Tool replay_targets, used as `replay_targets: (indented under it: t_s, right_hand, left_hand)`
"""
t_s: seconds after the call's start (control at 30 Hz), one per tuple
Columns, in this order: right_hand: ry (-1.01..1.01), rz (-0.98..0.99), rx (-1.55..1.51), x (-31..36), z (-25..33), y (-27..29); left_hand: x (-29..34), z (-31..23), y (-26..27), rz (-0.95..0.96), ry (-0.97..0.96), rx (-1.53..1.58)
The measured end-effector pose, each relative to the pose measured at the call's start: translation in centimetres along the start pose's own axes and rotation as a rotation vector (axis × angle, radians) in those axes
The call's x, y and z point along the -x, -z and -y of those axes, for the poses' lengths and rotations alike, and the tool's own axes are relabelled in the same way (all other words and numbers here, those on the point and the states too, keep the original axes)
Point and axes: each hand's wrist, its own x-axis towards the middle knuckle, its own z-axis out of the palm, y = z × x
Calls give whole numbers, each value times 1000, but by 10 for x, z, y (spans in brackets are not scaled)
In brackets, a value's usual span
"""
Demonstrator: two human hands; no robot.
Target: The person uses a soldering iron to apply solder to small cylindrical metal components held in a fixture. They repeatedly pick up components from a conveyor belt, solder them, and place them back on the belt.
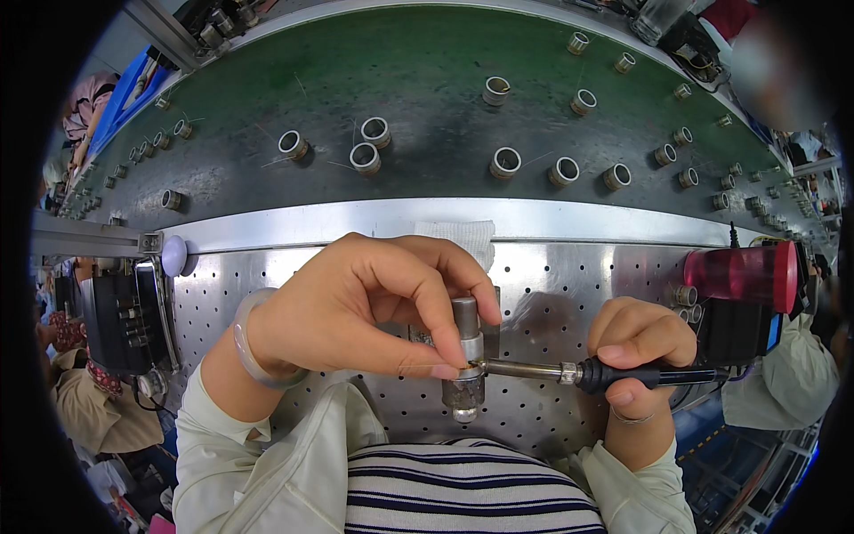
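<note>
My right hand (642, 343) is closed around the black handle of a soldering iron (525, 368). The iron lies nearly level, and its tip points left, at the side of a metal ring on an upright metal post fixture (464, 343). My left hand (374, 298) reaches over from the left, its thumb and forefinger pinched at that ring beside the iron's tip. A thin wire (416, 366) shows by the thumb and runs into the pinch. My fingers hide part of the ring and the exact contact of the tip.
Beyond the perforated metal worktop (543, 276) runs a green conveyor belt (427, 62) carrying many short metal rings (505, 162), some with fine wires. A pink cup (743, 276) lies at the right, near a few metal rings (685, 295). A black box (120, 320) stands left. Other people sit at both sides.
</note>
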Motion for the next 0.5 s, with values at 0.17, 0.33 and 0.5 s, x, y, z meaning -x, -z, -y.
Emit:
replay_targets:
  t_s: [0.17, 0.33, 0.5]
  right_hand:
    - [20, 34, 16, 0, 0, 1]
    - [54, 85, 63, -3, 1, 4]
    - [74, 111, 102, -5, 2, 5]
  left_hand:
    - [-1, 2, 2, 25, -19, 2]
    - [-1, -3, 0, 4, 46, 103]
    - [-3, -8, -2, 9, 141, 138]
